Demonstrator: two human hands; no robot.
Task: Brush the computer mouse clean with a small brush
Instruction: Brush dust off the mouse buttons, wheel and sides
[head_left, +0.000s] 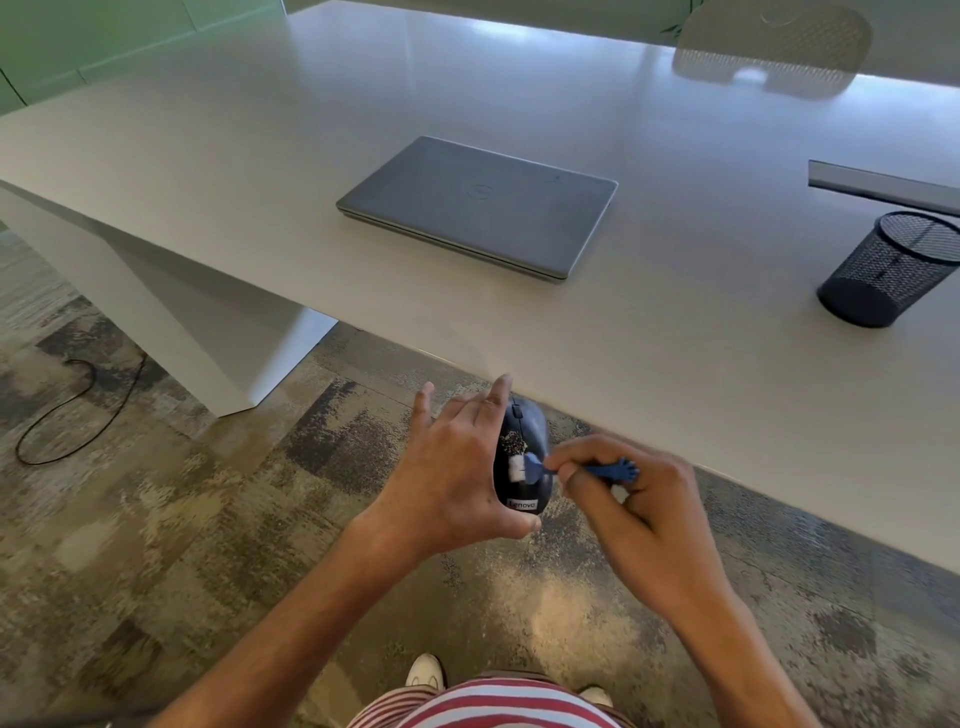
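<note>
Striped shirt (483, 701) and white shoes (425, 670) fill the bottom edge, below both grips. Above them, held in the air just off the surface (363, 260) edge, the mouse (530, 467) sits in the left hand (457, 467), thumb under its Lenovo-marked rear, fingers stretched along its far side. Just right of that grip, the right hand (634, 499) pinches a blue brush (602, 470), white bristles touching the mouse's speckled top. Beyond the grips lies a closed laptop (478, 208); far right stands a mesh cup (888, 270). Left, a cable (78, 410) loops over the carpet (156, 519).
</note>
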